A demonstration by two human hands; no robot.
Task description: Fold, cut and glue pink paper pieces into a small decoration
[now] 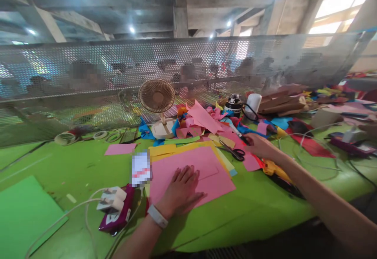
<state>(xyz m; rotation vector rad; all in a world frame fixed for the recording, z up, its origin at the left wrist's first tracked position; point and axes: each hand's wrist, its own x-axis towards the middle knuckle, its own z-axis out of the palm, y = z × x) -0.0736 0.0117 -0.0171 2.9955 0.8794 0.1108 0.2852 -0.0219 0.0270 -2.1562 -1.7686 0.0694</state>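
Observation:
My left hand (184, 190) lies open on a sheet of pink paper (215, 168), its fingers spread over the surface. Yellow paper (194, 146) shows from under the pink sheet's far edge. Over to the right, my right hand (259, 146) reaches to the edge of a heap of paper scraps (203, 119). Its fingers are closed around something with a dark end that I cannot make out. Just left of that hand, a pair of scissors with black handles (237, 155) rests on the papers. A red and yellow item (272, 168) lies below my right wrist.
A small fan (157, 96) stands behind the papers. At the left are a purple power strip (116, 215) with white plugs and cables, a phone-sized blurred card (141, 168), green paper (26, 212) and tape rolls (65, 138). A perforated metal screen (59, 105) borders the table's far side.

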